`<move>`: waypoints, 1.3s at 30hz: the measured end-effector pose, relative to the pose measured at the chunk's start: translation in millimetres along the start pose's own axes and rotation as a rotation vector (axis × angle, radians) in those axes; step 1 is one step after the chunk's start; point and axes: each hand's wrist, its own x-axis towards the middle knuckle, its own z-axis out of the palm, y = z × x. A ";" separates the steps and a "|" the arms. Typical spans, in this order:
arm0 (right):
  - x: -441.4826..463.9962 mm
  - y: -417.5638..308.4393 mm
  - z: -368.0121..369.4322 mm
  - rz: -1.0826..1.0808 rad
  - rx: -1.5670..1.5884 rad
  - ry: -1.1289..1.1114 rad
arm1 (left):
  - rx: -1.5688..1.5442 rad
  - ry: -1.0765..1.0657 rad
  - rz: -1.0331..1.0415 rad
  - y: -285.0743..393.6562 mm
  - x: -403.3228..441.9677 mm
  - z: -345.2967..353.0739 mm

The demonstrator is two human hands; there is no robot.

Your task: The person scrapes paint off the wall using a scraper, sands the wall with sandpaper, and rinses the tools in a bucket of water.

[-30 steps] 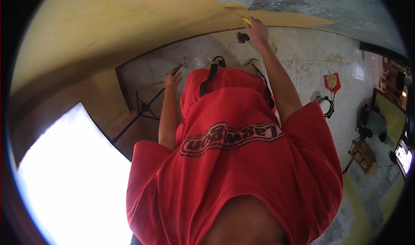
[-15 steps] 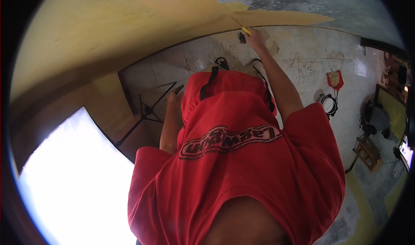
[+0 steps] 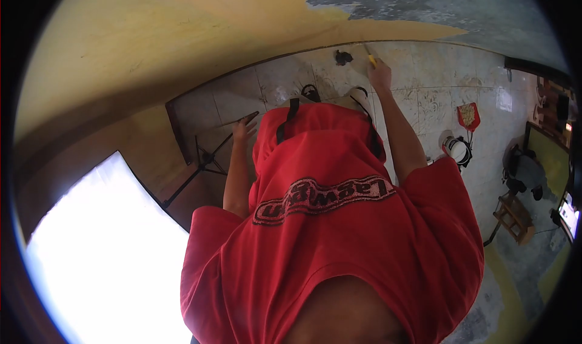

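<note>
Reaching forward, right arm (image 3: 401, 125) nearly straight, right hand (image 3: 380, 75) closed around yellow-handled tool (image 3: 371, 58), left hand (image 3: 242, 131), grip unclear

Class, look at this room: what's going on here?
A person in a red shirt is at a patchy yellow and grey wall. The right hand holds a yellow-handled tool near the wall's foot; whether it touches is unclear. The left hand has a slim dark item in or against it, too small to identify.
</note>
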 end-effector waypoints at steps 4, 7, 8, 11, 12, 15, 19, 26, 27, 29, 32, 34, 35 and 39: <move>2.8 -69.7 -14.2 -0.405 0.260 -0.173 | 0.004 -0.033 -0.057 -23.9 10.1 -11.9; 17.3 -95.7 -24.4 -0.552 0.356 -0.037 | 0.474 -0.077 0.123 -30.8 0.8 -16.1; 20.5 -94.1 -35.6 -0.434 0.282 0.017 | 0.439 -0.110 0.157 -38.4 10.3 -21.8; 7.2 -63.8 -49.5 -0.204 0.319 0.291 | 0.397 -0.155 0.195 -35.4 3.8 -20.2; 12.0 -41.0 -39.6 0.081 0.289 0.384 | 0.385 -0.160 0.203 -25.3 -4.1 -11.7; 10.1 25.5 -23.4 0.524 0.310 0.428 | 0.071 0.035 -0.074 6.6 -34.0 14.6; -4.5 19.0 -39.5 0.661 0.797 -0.046 | -0.042 -0.053 -0.083 5.9 20.4 11.9; -16.1 -102.0 -44.6 0.741 1.532 -0.911 | 0.382 -0.401 0.438 156.6 9.5 143.5; -12.8 -118.0 -46.6 0.740 1.527 -0.913 | 0.418 -0.412 0.390 176.6 -10.6 171.8; -4.5 -149.4 -54.4 0.748 1.640 -1.105 | 0.348 -0.515 0.233 195.9 -30.8 220.6; 1.8 -181.8 -70.4 0.803 1.685 -1.154 | 0.221 -0.692 0.099 214.6 -44.2 275.3; 8.9 -194.7 -71.8 0.739 1.628 -1.062 | -0.031 -0.630 0.184 219.6 -47.4 300.3; 11.2 -198.0 -72.4 0.681 1.568 -0.973 | -0.032 -0.632 0.177 220.9 -43.3 306.0; 27.8 -209.4 -74.3 0.746 1.561 -0.986 | -0.173 -0.573 0.266 222.8 -16.9 326.1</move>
